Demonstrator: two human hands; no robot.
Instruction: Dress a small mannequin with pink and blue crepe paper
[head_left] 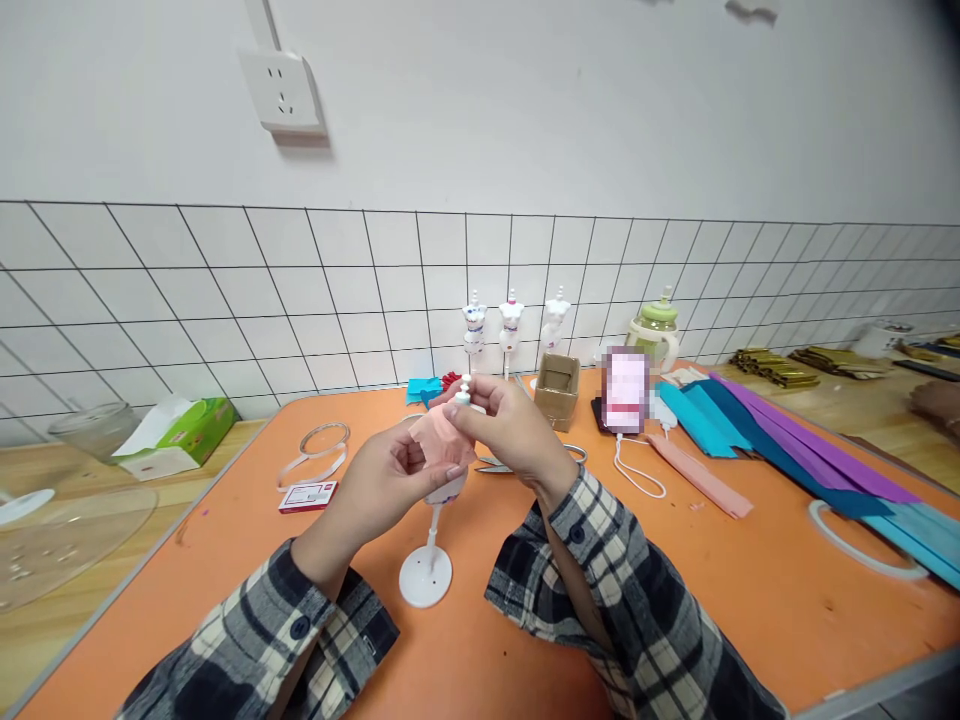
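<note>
Fabric [433, 437], one crumpled, pale-pink piece, covers one white mannequin [446, 492] above the tabletop [360, 620]; I see fingers of the left hand [375, 488] and right hand [516, 422] pinching it. Three similar busts [511, 322] stand behind.

The orange table [225, 545] carries a red-edged white packet [308, 496] near ten o'clock. At twelve lie scissors [493, 467], partly hidden; at one, a brown cardboard box [556, 392]. Around two to three stretch a pink strip [701, 476], then purple fabric [825, 440] and a pale ring [866, 558].
</note>
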